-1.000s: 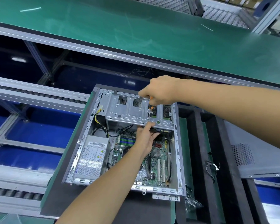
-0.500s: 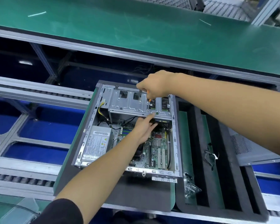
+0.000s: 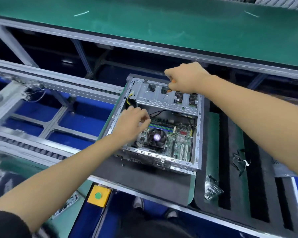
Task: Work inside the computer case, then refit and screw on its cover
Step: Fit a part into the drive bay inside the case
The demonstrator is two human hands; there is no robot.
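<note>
While the right hand (image 3: pixel 186 78) curls tight round a small orange-handled tool (image 3: pixel 170 86), tip aimed down at the silver sheet-metal drive cage (image 3: pixel 163 98), the left hand (image 3: pixel 133 122) reaches in with fingers loosely bent; whether it pinches a cable, I cannot tell. Both work inside the open grey steel computer case (image 3: pixel 199 134), lying flat on the black foam pallet (image 3: pixel 141 179), toward its far edge. That chassis looks stiff and heavy with thin, sharp-looking rims: grip the folded frame, never the fragile green motherboard (image 3: pixel 179 140) or black fan (image 3: pixel 156 137).
</note>
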